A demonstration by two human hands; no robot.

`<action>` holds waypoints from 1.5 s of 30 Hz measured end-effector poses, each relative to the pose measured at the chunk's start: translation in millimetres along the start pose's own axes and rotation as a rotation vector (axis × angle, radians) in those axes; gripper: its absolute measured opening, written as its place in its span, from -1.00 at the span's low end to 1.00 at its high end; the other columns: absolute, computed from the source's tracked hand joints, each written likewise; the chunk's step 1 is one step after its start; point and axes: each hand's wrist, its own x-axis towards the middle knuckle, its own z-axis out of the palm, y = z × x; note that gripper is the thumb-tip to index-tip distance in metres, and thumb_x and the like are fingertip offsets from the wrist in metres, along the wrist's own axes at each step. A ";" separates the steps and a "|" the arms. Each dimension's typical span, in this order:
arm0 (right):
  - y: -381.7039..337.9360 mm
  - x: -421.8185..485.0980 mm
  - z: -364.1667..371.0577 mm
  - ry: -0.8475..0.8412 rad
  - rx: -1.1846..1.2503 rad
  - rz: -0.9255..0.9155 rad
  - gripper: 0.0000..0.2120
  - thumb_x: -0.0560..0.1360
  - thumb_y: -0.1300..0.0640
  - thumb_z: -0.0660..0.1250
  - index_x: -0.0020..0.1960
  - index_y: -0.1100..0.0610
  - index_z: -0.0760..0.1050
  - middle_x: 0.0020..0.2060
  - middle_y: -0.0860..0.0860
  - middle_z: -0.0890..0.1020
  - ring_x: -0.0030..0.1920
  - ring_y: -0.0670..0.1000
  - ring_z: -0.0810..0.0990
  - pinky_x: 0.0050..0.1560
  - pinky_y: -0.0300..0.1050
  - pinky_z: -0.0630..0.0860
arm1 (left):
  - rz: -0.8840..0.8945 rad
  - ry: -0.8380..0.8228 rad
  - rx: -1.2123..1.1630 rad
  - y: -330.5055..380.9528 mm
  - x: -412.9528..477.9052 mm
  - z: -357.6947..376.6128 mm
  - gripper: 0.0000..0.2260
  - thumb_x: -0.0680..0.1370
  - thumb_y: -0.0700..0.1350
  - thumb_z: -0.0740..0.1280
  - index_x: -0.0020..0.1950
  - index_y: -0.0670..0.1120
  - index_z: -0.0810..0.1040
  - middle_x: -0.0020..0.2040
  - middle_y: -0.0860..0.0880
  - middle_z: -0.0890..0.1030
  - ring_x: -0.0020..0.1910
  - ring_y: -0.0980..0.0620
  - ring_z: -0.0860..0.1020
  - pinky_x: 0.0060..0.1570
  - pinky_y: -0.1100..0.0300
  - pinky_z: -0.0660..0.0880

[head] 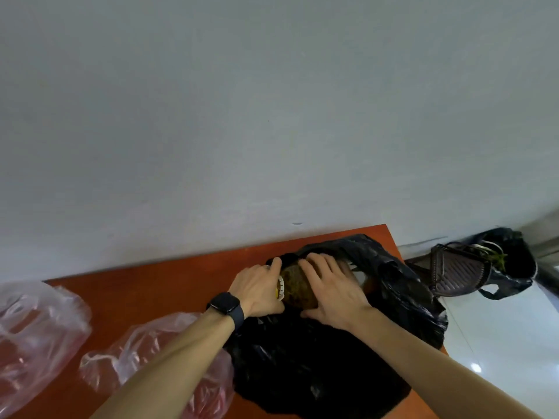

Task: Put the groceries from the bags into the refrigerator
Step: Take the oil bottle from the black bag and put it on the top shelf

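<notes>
A crumpled clear plastic bag [36, 328] lies at the far left of an orange-red table [169, 285]. A second clear bag [145, 352] is just beside it, and I cannot make out what either holds. The left hand [260, 290], with a black watch [225, 306] on its wrist, curls round a brown round item [298, 287]. Its white and yellow label [280, 289] is unreadable. The right hand [332, 294] wraps over the item's other side. The item sits in the mouth of a black bag [317, 367]. On the floor to the right stands a dark bin [462, 273].
</notes>
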 end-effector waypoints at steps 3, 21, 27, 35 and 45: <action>-3.7 -2.0 -15.4 -0.068 0.045 0.036 0.10 0.28 -0.28 0.50 0.61 -0.02 -0.03 0.53 0.07 0.18 0.53 0.22 0.15 0.43 0.28 0.24 | 0.021 0.023 -0.008 11.8 -15.5 -21.0 -0.41 0.35 0.11 0.44 0.21 -0.07 0.23 -0.12 -0.01 0.48 -0.26 -0.09 0.44 -0.40 0.06 0.34; -30.5 -147.4 -103.5 0.512 1.219 0.477 -0.05 0.08 -0.18 0.70 0.33 -0.23 0.26 0.14 -0.17 0.59 0.12 -0.15 0.61 -0.01 -0.31 0.57 | 0.142 -0.028 -0.011 21.9 -66.0 -63.0 -0.32 0.43 -0.09 0.45 0.50 0.23 0.31 0.32 -0.03 0.52 0.31 -0.10 0.49 0.20 0.04 0.50; -38.3 -180.1 -136.4 0.784 1.379 0.549 -0.07 0.08 -0.18 0.67 0.36 -0.13 0.34 0.13 -0.08 0.64 0.08 -0.08 0.67 0.09 0.07 0.65 | -0.010 -0.161 0.407 43.3 -78.7 -71.4 -0.23 0.37 0.11 0.53 0.53 0.12 0.29 0.58 -0.12 0.09 0.54 -0.16 0.09 0.40 -0.12 0.25; -43.2 -227.0 -178.0 1.123 1.418 0.602 -0.10 0.14 -0.13 0.65 0.38 -0.01 0.35 0.11 -0.04 0.66 0.06 -0.05 0.69 0.08 0.04 0.64 | 0.301 -0.233 -0.675 131.2 -123.1 -143.2 -0.27 0.43 -0.32 0.43 0.52 0.08 0.29 0.37 0.07 0.46 0.22 0.17 0.46 -0.02 0.38 0.40; -23.8 -366.0 -181.5 1.384 1.548 0.684 -0.22 0.09 -0.13 0.64 0.23 -0.02 0.44 0.07 0.08 0.68 0.04 0.14 0.70 0.07 0.29 0.62 | 0.696 -0.008 -0.568 293.2 -172.8 -108.0 0.06 0.20 0.13 0.68 0.51 0.30 0.08 0.25 0.22 0.51 0.18 0.19 0.56 0.13 0.20 0.58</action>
